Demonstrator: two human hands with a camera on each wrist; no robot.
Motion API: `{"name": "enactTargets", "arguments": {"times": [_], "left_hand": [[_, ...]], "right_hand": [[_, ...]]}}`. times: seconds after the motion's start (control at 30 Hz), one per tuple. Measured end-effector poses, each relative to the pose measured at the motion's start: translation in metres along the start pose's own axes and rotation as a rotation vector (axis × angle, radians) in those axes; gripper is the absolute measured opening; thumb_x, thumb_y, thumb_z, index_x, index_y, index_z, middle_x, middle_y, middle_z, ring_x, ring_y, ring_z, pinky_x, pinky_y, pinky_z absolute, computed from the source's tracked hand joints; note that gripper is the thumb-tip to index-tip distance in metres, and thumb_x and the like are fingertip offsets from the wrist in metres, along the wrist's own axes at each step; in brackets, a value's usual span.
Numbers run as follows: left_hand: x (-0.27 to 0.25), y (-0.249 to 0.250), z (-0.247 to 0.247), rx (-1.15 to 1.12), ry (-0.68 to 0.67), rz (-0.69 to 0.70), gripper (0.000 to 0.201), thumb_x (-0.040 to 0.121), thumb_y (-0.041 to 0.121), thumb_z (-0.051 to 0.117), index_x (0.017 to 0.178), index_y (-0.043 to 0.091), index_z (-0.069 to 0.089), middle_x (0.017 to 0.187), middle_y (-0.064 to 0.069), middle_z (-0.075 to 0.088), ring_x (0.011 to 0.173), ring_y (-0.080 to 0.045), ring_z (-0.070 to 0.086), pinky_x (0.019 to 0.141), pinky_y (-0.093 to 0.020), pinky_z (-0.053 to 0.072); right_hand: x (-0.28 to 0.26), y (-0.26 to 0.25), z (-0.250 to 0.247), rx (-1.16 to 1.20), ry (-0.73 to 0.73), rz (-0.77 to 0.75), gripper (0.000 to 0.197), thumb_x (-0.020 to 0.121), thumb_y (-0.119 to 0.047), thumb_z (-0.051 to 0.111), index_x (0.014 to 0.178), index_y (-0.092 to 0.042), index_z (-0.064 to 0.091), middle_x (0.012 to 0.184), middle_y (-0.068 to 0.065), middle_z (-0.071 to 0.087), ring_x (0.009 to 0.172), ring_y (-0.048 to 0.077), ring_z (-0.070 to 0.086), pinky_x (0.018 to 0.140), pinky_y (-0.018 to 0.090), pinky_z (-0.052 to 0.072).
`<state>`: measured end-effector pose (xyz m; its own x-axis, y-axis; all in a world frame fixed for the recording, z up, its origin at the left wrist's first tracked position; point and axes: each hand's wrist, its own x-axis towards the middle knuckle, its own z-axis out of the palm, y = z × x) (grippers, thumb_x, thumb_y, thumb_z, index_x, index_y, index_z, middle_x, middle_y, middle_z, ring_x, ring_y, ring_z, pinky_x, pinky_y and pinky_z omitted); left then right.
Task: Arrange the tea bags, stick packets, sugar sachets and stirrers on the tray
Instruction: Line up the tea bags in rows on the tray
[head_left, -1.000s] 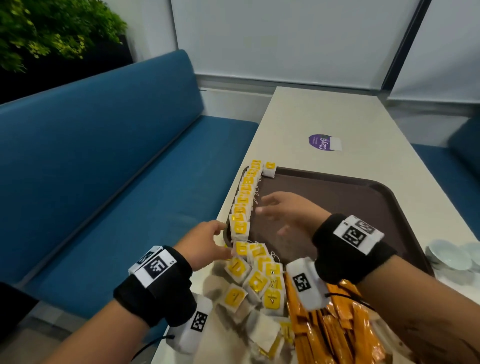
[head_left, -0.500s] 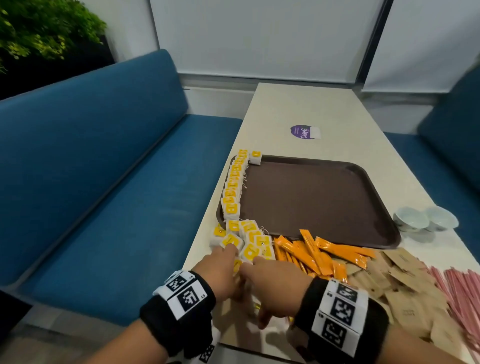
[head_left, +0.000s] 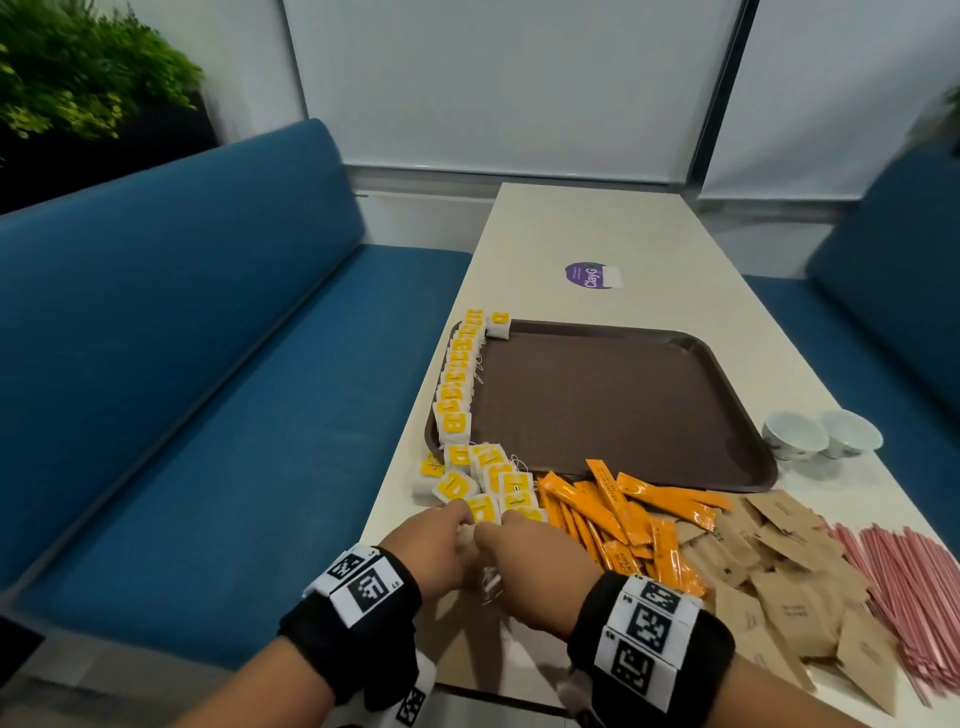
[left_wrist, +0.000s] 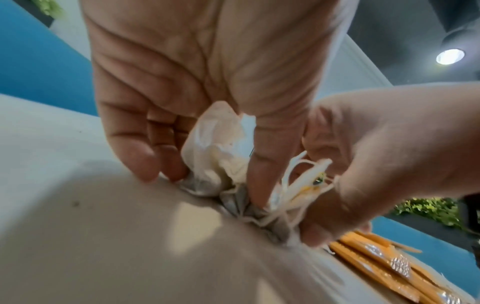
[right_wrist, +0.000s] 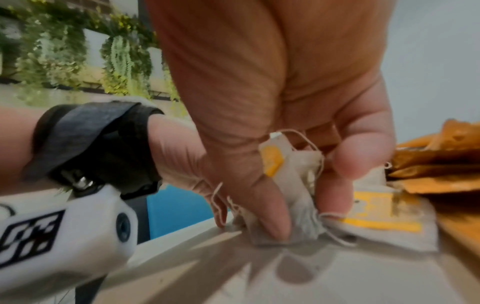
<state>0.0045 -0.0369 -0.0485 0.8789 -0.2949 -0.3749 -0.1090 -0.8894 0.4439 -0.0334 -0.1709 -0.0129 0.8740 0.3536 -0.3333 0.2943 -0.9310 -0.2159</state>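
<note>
A brown tray (head_left: 597, 405) lies mid-table, with a row of yellow-tagged tea bags (head_left: 457, 379) standing along its left rim. More tea bags (head_left: 483, 483) lie loose in front of its near left corner. At that pile my left hand (head_left: 457, 519) pinches a crumpled tea bag (left_wrist: 215, 156) between thumb and fingers. Close beside it, my right hand (head_left: 493, 525) pinches another tea bag (right_wrist: 291, 185) with trailing string. Orange stick packets (head_left: 623, 514), brown sugar sachets (head_left: 779, 561) and pink stirrers (head_left: 909, 582) lie on the table to the right.
Two small white cups (head_left: 821, 434) stand off the tray's right rim. A purple sticker (head_left: 589, 275) sits on the far table. Blue benches (head_left: 182, 389) flank the table, whose left edge runs close to the tea bags. Another tea bag (right_wrist: 376, 216) lies flat by my right fingers.
Both hands came back from the tray's left rim to the loose tea bags at the near edge and closed on bags there. The head view swung right, showing the sachets and stirrers.
</note>
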Motion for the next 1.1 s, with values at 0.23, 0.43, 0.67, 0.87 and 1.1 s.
{"name": "enactTargets", "arguments": {"times": [0.23,0.43,0.67,0.87,1.1], "left_hand": [[0.002,-0.002,0.005,-0.068,0.033,0.015,0.116,0.06,0.034,0.083,0.147,0.024,0.006,0.14,-0.006,0.028,0.131,-0.026,0.033,0.107,-0.037,0.035],[0.006,0.014,0.007,-0.029,-0.054,0.038,0.119,0.068,0.023,0.081,0.149,0.022,-0.007,0.146,-0.009,0.016,0.137,-0.029,0.025,0.111,-0.037,0.029],[0.012,0.016,0.008,-0.258,-0.054,0.095,0.091,0.073,0.007,0.073,0.143,0.024,0.018,0.132,-0.003,0.045,0.111,-0.016,0.052,0.092,-0.027,0.046],[0.01,0.01,0.001,-0.482,-0.04,0.166,0.086,0.069,0.007,0.076,0.136,0.028,0.026,0.109,0.01,0.053,0.094,-0.006,0.058,0.068,-0.005,0.044],[0.012,0.021,-0.019,-0.871,-0.103,0.245,0.077,0.065,-0.018,0.071,0.114,0.031,0.038,0.103,0.003,0.058,0.075,0.003,0.062,0.063,-0.02,0.052]], "right_hand": [[0.009,0.011,-0.003,0.023,0.146,0.141,0.077,0.082,-0.023,0.069,0.143,-0.018,0.022,0.134,0.01,0.033,0.122,0.027,0.038,0.081,0.03,0.043],[0.024,0.013,-0.003,0.14,0.012,0.187,0.085,0.082,-0.015,0.068,0.148,-0.015,0.015,0.139,0.013,0.036,0.128,0.03,0.036,0.1,0.037,0.041],[0.028,0.018,-0.006,0.133,-0.015,0.165,0.071,0.074,-0.018,0.076,0.132,-0.017,0.036,0.125,0.009,0.047,0.108,0.027,0.054,0.081,0.033,0.047],[0.026,0.02,-0.012,0.219,0.064,0.123,0.058,0.077,-0.011,0.07,0.125,-0.016,0.039,0.12,0.008,0.049,0.098,0.025,0.057,0.062,0.024,0.041],[0.03,0.024,-0.035,0.324,0.163,0.09,0.046,0.07,0.0,0.068,0.096,-0.021,0.036,0.096,0.0,0.045,0.08,0.018,0.047,0.05,0.023,0.029]]}}
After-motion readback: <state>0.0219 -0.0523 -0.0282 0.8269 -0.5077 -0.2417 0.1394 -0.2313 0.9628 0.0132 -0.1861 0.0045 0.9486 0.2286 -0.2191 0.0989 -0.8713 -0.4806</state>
